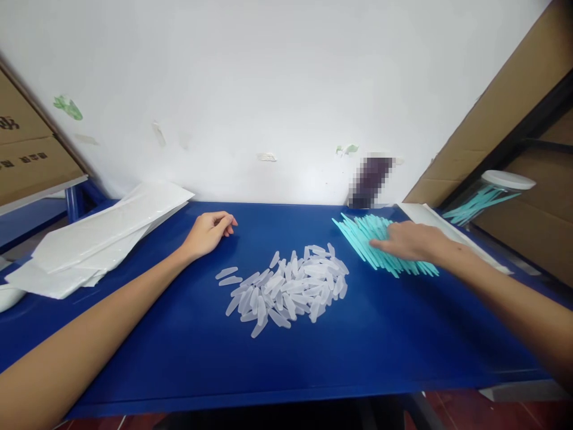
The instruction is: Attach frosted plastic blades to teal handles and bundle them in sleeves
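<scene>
My left hand point(210, 232) rests on the blue table with its fingers loosely curled and nothing showing in them. A pile of small translucent white plastic pieces point(286, 289), flat with slanted ends, lies in front of it to the right. Two such pieces point(229, 276) lie slightly apart at the pile's left side. My right hand point(407, 242) is over a heap of thin turquoise sticks point(367, 239), its fingers down among them. One finger stretches left across the sticks. The other fingertips are hidden under the hand, so I cannot tell whether they grip a stick.
White plastic packets point(111, 224) are stacked at the left of the blue table point(286, 364). A lidded clear jar point(487, 194) with turquoise sticks stands at the right. Cardboard boxes point(38, 143) flank the left side. A white wall point(268, 89) closes off the back.
</scene>
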Available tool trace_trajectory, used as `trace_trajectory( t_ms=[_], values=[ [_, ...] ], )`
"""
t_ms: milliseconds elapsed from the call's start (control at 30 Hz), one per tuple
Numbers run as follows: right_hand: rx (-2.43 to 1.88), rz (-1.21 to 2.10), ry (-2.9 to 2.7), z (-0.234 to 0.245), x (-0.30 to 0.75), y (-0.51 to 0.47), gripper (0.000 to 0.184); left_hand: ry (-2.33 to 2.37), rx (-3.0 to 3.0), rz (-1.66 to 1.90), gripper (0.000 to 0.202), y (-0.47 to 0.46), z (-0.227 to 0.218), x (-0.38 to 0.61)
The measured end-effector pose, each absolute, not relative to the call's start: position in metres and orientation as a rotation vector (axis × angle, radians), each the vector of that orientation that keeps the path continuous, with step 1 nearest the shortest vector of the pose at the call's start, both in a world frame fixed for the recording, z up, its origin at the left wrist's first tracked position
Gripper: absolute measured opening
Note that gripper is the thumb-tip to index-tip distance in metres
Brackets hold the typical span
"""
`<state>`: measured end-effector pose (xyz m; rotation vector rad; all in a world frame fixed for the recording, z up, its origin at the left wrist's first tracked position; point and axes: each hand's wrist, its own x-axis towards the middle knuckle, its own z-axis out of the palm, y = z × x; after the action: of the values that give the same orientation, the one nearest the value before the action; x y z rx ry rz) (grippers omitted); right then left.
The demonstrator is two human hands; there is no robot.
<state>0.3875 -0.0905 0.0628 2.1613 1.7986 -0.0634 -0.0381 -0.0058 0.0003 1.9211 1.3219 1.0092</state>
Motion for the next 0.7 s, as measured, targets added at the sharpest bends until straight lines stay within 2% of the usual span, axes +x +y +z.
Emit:
trace_trajectory(
  t_ms=[233,467,700],
  values=[
    [2.187,-0.098,1.820,0.042,0.406,-0.081,0.049,1.313,1.972,1.002,0.033,-0.002,-0.005,-0.041],
    [2.161,0.038,1.952,0.059,0.408,-0.074,0.043,1.305,1.959,1.011,0.036,0.002,-0.008,-0.042],
    [1.557,0.040,2.648,0.046,0.288,-0.045,0.026,1.348,1.888,1.172,0.036,-0.005,-0.005,-0.040]
  ],
)
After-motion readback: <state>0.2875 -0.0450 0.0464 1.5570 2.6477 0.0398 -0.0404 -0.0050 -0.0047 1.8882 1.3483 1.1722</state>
